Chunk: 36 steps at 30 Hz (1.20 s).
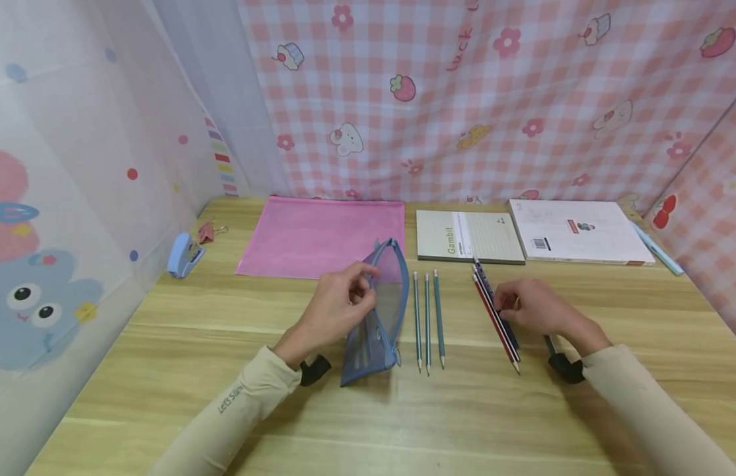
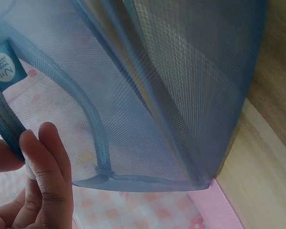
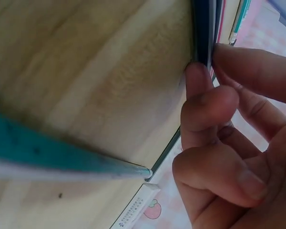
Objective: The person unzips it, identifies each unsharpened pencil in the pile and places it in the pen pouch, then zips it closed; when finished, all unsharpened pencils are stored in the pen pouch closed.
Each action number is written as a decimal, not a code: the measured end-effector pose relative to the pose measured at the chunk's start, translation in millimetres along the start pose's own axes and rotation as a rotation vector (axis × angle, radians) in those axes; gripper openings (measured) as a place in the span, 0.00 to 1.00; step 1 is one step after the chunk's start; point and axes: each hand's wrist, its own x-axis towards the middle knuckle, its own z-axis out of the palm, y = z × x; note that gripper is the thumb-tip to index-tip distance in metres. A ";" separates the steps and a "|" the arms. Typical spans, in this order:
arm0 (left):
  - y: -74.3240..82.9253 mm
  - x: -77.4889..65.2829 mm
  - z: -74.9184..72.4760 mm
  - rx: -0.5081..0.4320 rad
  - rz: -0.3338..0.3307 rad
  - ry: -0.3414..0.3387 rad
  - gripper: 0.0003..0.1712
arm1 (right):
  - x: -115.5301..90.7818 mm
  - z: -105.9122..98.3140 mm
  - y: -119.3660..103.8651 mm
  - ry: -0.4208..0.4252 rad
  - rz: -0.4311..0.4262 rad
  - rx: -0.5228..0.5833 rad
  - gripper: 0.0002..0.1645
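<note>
My left hand (image 1: 338,301) pinches the zippered edge of a blue mesh pencil pouch (image 1: 374,350), whose mouth gapes toward the right. In the left wrist view the pouch (image 2: 119,95) shows a small blue label (image 2: 8,66) beside the pinching fingers. My right hand (image 1: 537,307) pinches a dark blue pencil (image 1: 511,340) between thumb and fingertip. A red-and-white pencil (image 1: 497,322) lies right alongside it. Between the pouch and these pencils, three green pencils (image 1: 427,324) lie side by side. Another green pencil (image 3: 71,148) lies near my right hand, mostly hidden by it in the head view.
Behind the pouch lies a pink zip folder (image 1: 320,238). A Gambit notebook (image 1: 493,238) and a white book (image 1: 582,231) lie at the back right, with a light blue pen-like item (image 1: 659,250) beside them. A blue stapler (image 1: 184,256) and a pink binder clip (image 1: 207,231) sit at far left.
</note>
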 end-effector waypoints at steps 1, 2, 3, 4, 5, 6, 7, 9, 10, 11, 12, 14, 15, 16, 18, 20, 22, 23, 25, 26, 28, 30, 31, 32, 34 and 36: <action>0.1 0.0 -0.1 0.000 0.000 -0.001 0.18 | 0.6 0.0 -0.1 0.001 -0.001 -0.004 0.07; 0.2 0.1 0.0 0.000 -0.001 -0.003 0.18 | 1.4 0.1 -0.2 -0.003 0.002 -0.006 0.07; 0.2 0.1 0.0 0.000 -0.002 -0.004 0.18 | 2.1 0.0 -0.7 -0.009 0.002 -0.009 0.06; 0.2 0.0 0.0 -0.002 -0.004 -0.006 0.18 | 3.0 -0.2 -1.0 -0.017 0.004 -0.012 0.06; 0.3 -0.1 0.0 -0.004 -0.007 -0.007 0.18 | 4.0 -0.5 -1.4 -0.031 0.005 -0.017 0.06; 0.3 -0.2 0.1 -0.005 -0.009 -0.007 0.18 | 5.2 -1.0 -1.6 -0.046 0.008 -0.022 0.04; 0.4 -0.3 0.3 -0.006 -0.010 -0.008 0.18 | 6.4 -1.8 -2.2 -0.061 0.011 -0.024 0.03; 0.8 -0.3 0.9 -0.007 -0.010 -0.006 0.18 | 10.2 -3.7 -3.4 -0.089 0.015 -0.051 0.01; 1.2 -0.3 1.1 -0.004 -0.009 -0.005 0.18 | 12.5 -4.7 -3.7 -0.100 0.014 -0.063 0.01; 1.7 -0.2 1.3 -0.001 -0.008 -0.003 0.18 | 15.1 -5.8 -4.1 -0.111 0.016 -0.077 0.02; 2.0 -0.1 1.5 0.003 -0.007 -0.001 0.18 | 18.1 -6.8 -4.6 -0.118 0.018 -0.094 0.02; 2.8 0.2 2.0 0.007 -0.003 0.000 0.18 | 24.3 -8.6 -5.2 -0.120 0.017 -0.131 0.03; 3.1 0.4 2.2 0.008 -0.002 0.001 0.17 | 27.4 -9.4 -5.3 -0.118 0.017 -0.148 0.04; 3.4 0.5 2.4 0.009 0.000 0.000 0.17 | 30.2 -9.9 -5.0 -0.115 0.022 -0.163 0.05; 3.7 0.7 2.7 0.009 0.003 -0.002 0.17 | 34.9 -10.6 -4.9 -0.099 0.042 -0.197 0.07; 4.0 1.0 2.9 0.008 0.006 -0.005 0.17 | 37.9 -10.9 -4.2 -0.089 0.072 -0.201 0.12; 4.2 1.2 2.9 0.009 0.009 -0.007 0.17 | 39.2 -11.0 -3.7 -0.084 0.104 -0.195 0.17; 4.1 1.1 2.8 0.008 0.008 -0.009 0.17 | 39.1 -11.1 -3.6 -0.081 0.115 -0.182 0.19; 3.8 0.9 2.6 0.007 0.009 -0.010 0.17 | 38.0 -11.3 -2.6 -0.077 0.138 -0.136 0.22; 3.7 0.7 2.5 0.005 0.010 -0.011 0.17 | 37.0 -11.5 -2.1 -0.070 0.144 -0.111 0.23; 3.2 0.4 2.4 0.003 0.009 -0.014 0.17 | 34.1 -12.9 -3.1 -0.063 0.164 -0.024 0.25; 2.8 -0.2 2.4 0.001 0.009 -0.015 0.17 | 31.2 -14.3 -6.3 -0.055 0.173 0.069 0.25; 2.6 -0.4 2.4 -0.002 0.009 -0.015 0.17 | 29.9 -15.4 -9.3 -0.051 0.175 0.112 0.24; 2.7 -0.5 2.4 -0.002 0.008 -0.014 0.17 | 29.0 -16.1 -12.7 -0.050 0.169 0.150 0.24; 2.8 -0.7 2.4 0.001 0.006 -0.009 0.17 | 28.1 -17.3 -20.8 -0.044 0.151 0.206 0.24; 3.0 -0.8 2.7 -0.001 0.003 -0.006 0.17 | 27.9 -17.5 -29.6 -0.030 0.134 0.252 0.24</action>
